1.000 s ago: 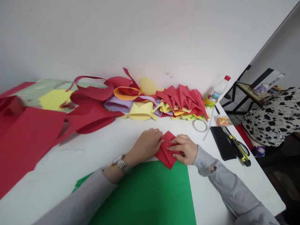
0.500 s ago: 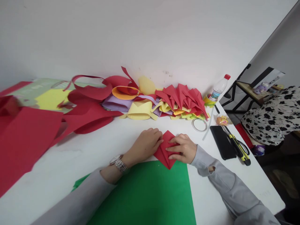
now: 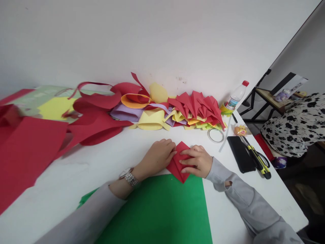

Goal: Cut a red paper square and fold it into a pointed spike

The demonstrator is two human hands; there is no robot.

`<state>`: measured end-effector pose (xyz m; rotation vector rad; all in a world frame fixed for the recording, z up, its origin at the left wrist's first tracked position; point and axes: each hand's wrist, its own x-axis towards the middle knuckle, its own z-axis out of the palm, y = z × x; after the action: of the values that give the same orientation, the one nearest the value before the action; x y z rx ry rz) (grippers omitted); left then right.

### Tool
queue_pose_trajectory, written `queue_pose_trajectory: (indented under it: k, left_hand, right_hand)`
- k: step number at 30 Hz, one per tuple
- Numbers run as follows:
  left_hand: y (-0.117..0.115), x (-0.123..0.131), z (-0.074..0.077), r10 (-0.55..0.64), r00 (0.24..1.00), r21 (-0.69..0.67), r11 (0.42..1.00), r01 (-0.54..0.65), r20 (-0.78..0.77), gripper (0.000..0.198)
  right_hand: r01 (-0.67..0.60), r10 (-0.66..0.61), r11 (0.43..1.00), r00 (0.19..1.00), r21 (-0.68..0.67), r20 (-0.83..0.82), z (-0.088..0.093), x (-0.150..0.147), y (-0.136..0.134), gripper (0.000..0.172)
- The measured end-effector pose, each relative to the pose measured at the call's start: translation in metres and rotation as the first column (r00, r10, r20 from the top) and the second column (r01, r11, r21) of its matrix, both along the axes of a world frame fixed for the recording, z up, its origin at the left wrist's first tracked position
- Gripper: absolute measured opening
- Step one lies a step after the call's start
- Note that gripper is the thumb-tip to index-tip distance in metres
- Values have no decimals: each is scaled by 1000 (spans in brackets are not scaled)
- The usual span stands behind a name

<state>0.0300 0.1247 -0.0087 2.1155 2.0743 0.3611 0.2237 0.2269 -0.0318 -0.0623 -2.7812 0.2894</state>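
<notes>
A small red folded paper [image 3: 177, 170], diamond-shaped with creases across it, lies between my hands. Its lower part overlaps the upper edge of a large green sheet [image 3: 162, 210]. My left hand [image 3: 159, 157] is closed at the paper's left edge, thumb and curled fingers pinching there; the fingertips are partly hidden. From the right, my right hand [image 3: 199, 162] rests on the paper with its fingers spread, pressing it down and covering its right corner.
Red, yellow and purple cut-paper shapes [image 3: 99, 123] and a pile of red folded pieces [image 3: 195, 106] line the wall. To the right are a tape roll [image 3: 208, 135], bottle [image 3: 235, 98], wrapped snack [image 3: 240, 130], black phone [image 3: 240, 154] and yellow-black scissors [image 3: 259, 159]. A person in floral clothing [image 3: 294, 122] is beyond.
Almost nothing differs. My right fingers have shifted very slightly on the red paper, and the view has moved a touch; my left hand stays at the paper's left edge.
</notes>
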Motion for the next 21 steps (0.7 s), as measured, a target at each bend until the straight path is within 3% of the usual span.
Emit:
queue_pose_trajectory:
  k: [10, 21]
  left_hand:
    - [-1, 1, 1, -5, 1000, 19, 1000, 4, 8, 16]
    - [-2, 2, -4, 15, 1000, 36, 999, -14, -25, 16]
  right_hand:
    - [-3, 3, 1000, 1000, -7, -9, -2, -1, -1, 56]
    - [-6, 6, 1000, 1000, -19, -11, -1, 0, -2, 53]
